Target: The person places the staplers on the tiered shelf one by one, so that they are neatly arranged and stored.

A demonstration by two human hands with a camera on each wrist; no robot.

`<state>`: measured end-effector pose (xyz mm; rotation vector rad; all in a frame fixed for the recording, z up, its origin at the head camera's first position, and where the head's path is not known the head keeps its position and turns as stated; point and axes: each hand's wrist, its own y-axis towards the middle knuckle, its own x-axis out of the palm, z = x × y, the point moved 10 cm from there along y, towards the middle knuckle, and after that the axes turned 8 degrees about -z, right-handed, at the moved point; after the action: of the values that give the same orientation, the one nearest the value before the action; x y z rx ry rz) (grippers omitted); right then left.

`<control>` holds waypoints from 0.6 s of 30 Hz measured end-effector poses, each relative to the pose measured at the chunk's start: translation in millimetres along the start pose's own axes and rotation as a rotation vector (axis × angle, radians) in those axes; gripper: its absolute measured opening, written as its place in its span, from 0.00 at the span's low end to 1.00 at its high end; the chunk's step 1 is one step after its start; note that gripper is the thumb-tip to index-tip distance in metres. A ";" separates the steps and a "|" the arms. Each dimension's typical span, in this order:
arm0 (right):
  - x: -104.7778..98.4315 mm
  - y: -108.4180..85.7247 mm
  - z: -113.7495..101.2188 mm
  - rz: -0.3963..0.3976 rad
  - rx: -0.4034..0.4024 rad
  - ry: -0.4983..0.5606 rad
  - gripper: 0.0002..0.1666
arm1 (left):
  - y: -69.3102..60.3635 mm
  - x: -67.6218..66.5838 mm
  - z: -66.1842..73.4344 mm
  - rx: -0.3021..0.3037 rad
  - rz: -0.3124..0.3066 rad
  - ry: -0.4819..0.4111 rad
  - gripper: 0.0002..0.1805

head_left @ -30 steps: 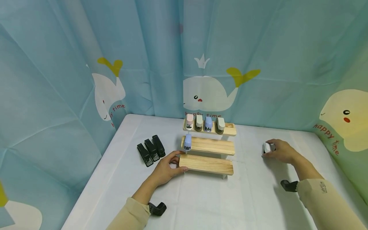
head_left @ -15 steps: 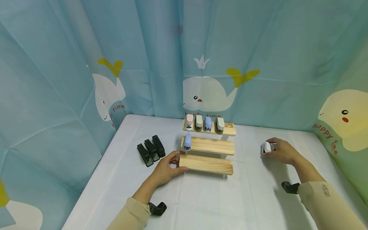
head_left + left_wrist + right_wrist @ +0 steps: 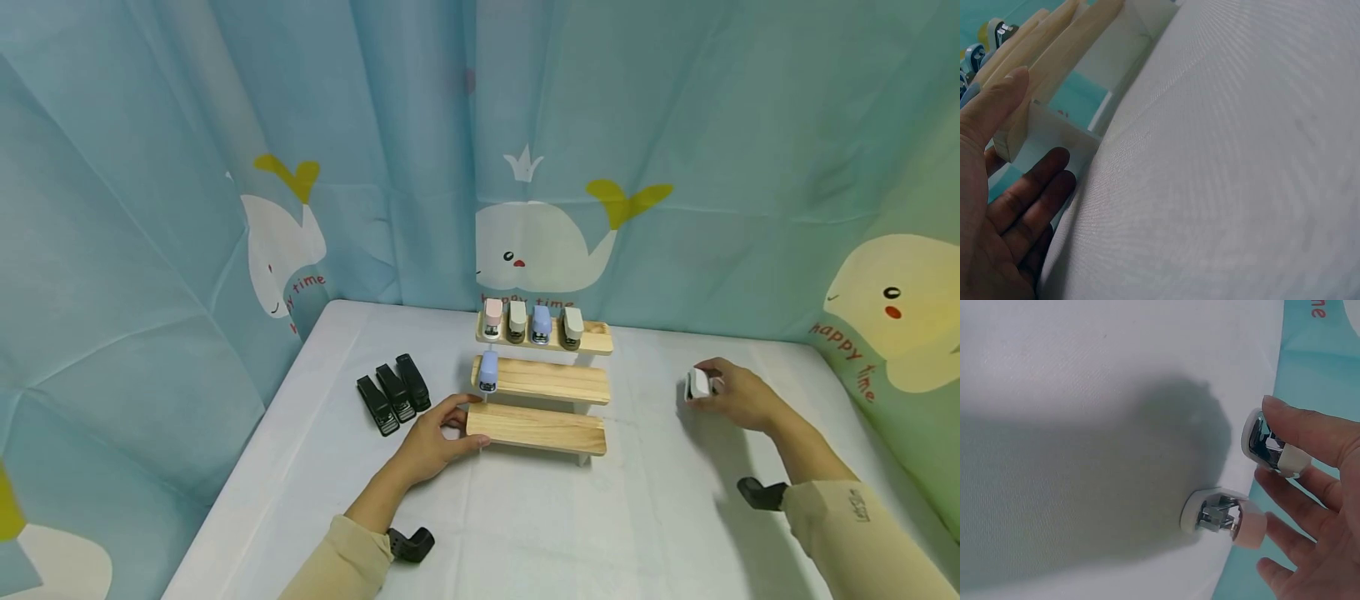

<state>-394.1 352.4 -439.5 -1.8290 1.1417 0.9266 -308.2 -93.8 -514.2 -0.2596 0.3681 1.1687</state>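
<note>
My left hand point(image 3: 431, 443) grips the left end of the lowest board of a three-tier wooden display stand point(image 3: 547, 429). In the left wrist view, its thumb point(image 3: 1004, 94) lies on the wood while other fingers stay loosely bent below. Off to the right, my right hand point(image 3: 738, 398) pinches a small white stapler point(image 3: 699, 383) between thumb and fingers. Close beside it in the right wrist view sits a pink stapler point(image 3: 1250, 525), near the other fingertips. Whether the white stapler touches the table is hard to tell.
On the top board stand a pink stapler point(image 3: 492, 317), two cream ones and a blue one point(image 3: 541, 323). Another blue stapler point(image 3: 488, 371) is at the middle board's left end. Three black staplers point(image 3: 393, 393) lie left of the stand. A whale-print curtain point(image 3: 420, 208) borders the table.
My right hand and the white stapler have shifted very slightly to the right. The left hand keeps its hold on the stand.
</note>
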 end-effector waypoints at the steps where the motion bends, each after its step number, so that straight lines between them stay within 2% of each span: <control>1: -0.5 -0.8 -0.4 0.001 0.001 0.000 0.45 | -0.2 0.0 0.4 0.000 0.000 -0.002 0.34; 11: -0.3 -8.7 -7.8 -0.015 0.018 0.023 0.48 | 0.9 0.5 -0.1 0.015 0.000 -0.009 0.33; 18: -0.6 -14.1 -18.1 0.001 0.000 0.037 0.48 | -0.1 0.5 1.1 0.014 0.001 -0.008 0.34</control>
<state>-378.0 340.9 -427.8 -1.8533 1.1648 0.8968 -307.8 -93.0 -513.4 -0.2428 0.3693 1.1674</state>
